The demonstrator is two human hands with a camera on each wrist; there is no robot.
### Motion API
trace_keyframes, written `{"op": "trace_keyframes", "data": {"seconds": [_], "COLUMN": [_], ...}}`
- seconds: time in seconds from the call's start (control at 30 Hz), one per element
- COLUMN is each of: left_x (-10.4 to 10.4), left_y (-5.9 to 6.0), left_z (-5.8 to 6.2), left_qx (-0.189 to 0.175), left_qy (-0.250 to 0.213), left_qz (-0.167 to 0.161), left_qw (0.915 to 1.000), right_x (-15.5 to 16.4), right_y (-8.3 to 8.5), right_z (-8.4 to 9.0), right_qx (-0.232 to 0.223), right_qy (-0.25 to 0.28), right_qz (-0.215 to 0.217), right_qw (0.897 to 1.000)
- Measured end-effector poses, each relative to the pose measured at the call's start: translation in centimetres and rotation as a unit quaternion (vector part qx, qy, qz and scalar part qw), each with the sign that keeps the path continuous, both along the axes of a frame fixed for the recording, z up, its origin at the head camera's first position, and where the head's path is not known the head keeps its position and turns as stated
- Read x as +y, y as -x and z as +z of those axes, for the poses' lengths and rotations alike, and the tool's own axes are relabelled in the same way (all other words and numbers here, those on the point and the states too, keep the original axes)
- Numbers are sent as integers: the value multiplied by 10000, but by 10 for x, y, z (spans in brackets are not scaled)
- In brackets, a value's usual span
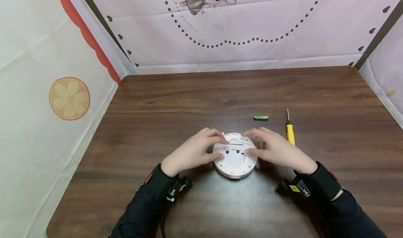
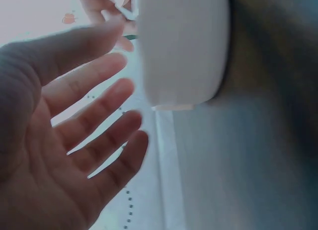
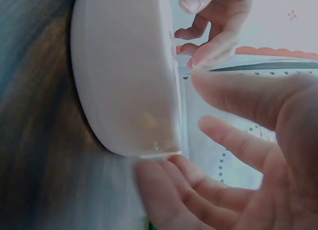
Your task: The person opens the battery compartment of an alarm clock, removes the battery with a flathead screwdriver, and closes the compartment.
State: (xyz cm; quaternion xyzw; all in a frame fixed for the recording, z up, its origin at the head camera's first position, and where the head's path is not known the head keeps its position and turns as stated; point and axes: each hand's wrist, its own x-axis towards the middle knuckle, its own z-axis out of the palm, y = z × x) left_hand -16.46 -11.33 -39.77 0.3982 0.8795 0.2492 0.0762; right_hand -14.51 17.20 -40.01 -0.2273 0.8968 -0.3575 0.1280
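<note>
A round white plastic device [image 1: 235, 168] lies on the brown table, its upper face showing a slot, two dark screw holes and a cluster of tiny holes. From the left, my left hand [image 1: 204, 147] reaches over its rim, thumb and fingers spread apart. My right hand [image 1: 272, 147] is at the opposite side, thumb over the face and fingertips by the far rim. In the left wrist view the fingers of that hand are loosely extended beside the device's side wall [image 2: 184, 46]. The right wrist view shows fingertips [image 3: 154, 173] right at the device's edge.
Beyond the device lies a green battery [image 1: 261, 117]. A yellow-handled screwdriver [image 1: 290, 133] lies to the right, partly behind my right hand, its tip pointing away. White printed cloth [image 1: 220, 56] hangs behind the wooden table [image 1: 176, 101] and along both sides.
</note>
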Motion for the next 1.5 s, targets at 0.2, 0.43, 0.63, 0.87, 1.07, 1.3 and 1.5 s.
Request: {"op": "trace_keyframes", "data": {"seconds": [0.2,0.43,0.63,0.87,1.07,1.3,1.5], "left_x": [1,9,16,23,24,24,23], "left_y": [2,2,-1,-2,-4,-4,-4], "left_z": [-8,-10,-11,-15,-17,-18,-18], "left_qx": [729,1044,1031,695,317,204,116], "left_qy": [-224,-249,-335,-436,-593,-722,-825], "left_qz": [378,398,639,1051,1338,1431,1498], "left_qw": [9964,9934,9921,9911,9887,9869,9852], "right_x": [-6,-8,-13,-18,-20,-20,-22], "right_y": [0,-4,-6,-6,-5,-4,-2], "right_z": [-4,-6,-9,-13,-14,-14,-17], "right_qx": [510,620,663,563,357,87,131], "right_qy": [-38,-72,-84,22,92,134,109], "right_qz": [-398,-549,-753,-971,-1096,-1288,-1400], "right_qw": [9979,9965,9949,9937,9933,9915,9900]}}
